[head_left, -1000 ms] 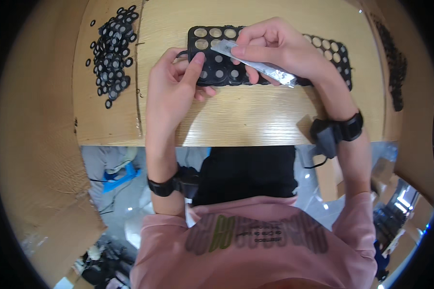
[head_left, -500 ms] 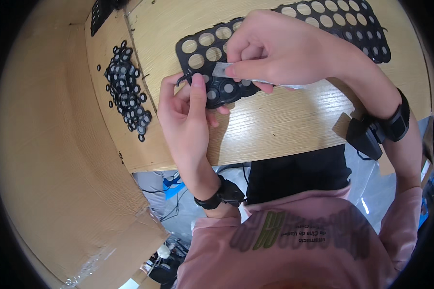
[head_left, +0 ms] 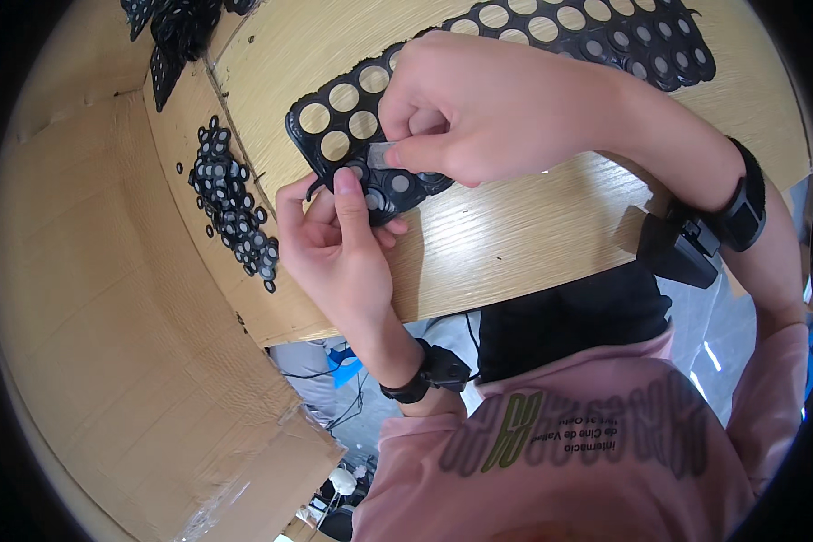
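A black rubber-like sheet (head_left: 339, 121) with rows of round holes lies on the wooden table. Along its near rows, grey-centred discs (head_left: 399, 183) still sit in the sheet. My left hand (head_left: 341, 257) pinches the near left corner, thumb on top and fingers underneath. In my right hand (head_left: 488, 108), a thin flat silvery strip (head_left: 378, 155) is held between thumb and curled fingers. Its end lies against the sheet beside my left thumb; the rest is hidden by the hand. My right forearm crosses over the sheet's middle.
Left of the sheet, a pile of small black rings with grey centres (head_left: 230, 199) lies on the table (head_left: 488, 235). More black perforated sheets (head_left: 181, 36) are heaped at the far left. A cardboard wall (head_left: 144, 316) borders the left side. Both wrists wear black strapped devices.
The whole view has shifted and turned slightly, so the sheet and hands appear lower and farther left. The strip's silvery part under my right hand is now hidden. Both grips look unchanged.
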A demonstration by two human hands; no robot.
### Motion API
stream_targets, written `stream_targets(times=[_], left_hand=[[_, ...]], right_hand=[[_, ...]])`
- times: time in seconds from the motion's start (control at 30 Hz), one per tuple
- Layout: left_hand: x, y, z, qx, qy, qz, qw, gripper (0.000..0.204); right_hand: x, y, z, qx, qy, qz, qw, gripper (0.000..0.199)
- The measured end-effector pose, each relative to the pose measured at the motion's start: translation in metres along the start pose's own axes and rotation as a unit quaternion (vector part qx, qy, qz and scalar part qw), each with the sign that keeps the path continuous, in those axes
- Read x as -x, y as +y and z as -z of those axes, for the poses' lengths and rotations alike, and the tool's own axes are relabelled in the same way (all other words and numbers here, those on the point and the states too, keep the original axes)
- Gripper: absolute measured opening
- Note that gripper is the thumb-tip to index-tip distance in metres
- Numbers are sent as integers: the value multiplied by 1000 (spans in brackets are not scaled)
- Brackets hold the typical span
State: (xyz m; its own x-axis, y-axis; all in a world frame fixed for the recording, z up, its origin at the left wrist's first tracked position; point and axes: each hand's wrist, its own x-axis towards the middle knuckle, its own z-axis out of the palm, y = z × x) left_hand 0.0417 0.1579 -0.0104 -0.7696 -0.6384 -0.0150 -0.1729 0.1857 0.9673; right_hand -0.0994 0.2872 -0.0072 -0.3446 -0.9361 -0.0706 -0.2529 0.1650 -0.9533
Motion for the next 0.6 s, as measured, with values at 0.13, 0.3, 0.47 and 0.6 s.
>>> stream_targets(times=[0.13,0.3,0.47,0.6], left_hand=[[0,2,-3,2,16,-14,1000,17],[1,2,-5,-24,19,-19,999,17],[1,0,-8,-41,27,-57,997,15],[1,0,-5,-55,14,-50,997,15]], right_hand=[[-1,2,-3,37,28,42,998,31],[-1,5,-8,49,77,63,994,31],[-3,7,-13,71,127,110,983,30],[-5,3,-9,77,108,84,988,30]])
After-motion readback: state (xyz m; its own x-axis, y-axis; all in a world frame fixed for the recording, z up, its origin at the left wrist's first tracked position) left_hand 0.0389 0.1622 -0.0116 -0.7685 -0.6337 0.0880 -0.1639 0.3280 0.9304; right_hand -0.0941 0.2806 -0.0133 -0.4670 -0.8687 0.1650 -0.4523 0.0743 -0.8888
